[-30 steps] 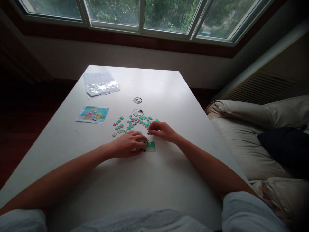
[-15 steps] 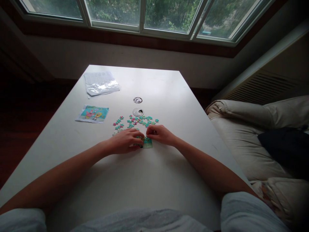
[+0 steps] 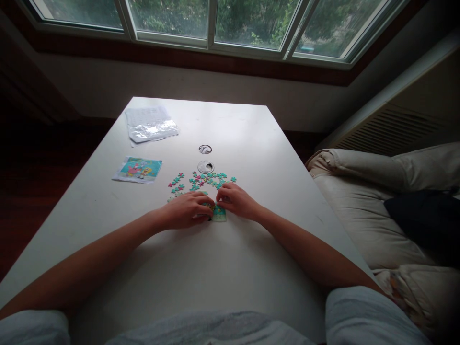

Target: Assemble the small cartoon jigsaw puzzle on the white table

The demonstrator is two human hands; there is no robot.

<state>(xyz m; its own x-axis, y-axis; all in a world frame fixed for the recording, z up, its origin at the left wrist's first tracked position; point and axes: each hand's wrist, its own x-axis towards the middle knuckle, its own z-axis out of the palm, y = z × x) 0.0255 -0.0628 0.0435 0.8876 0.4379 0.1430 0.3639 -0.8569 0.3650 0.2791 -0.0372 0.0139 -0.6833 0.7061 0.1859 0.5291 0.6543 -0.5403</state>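
A small joined puzzle patch (image 3: 220, 215) is laid near the middle of the white surface (image 3: 251, 258). It is touched from either side by the left hand (image 3: 187, 211) and the right hand (image 3: 235, 200). Both grips are kept narrow, and whether a piece is pinched cannot be told. Loose pieces (image 3: 201, 182) are scattered just beyond.

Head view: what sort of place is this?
Probably a home living room: a white table strewn with puzzle pieces, a cushioned sofa beside it, and a wide window onto trees.
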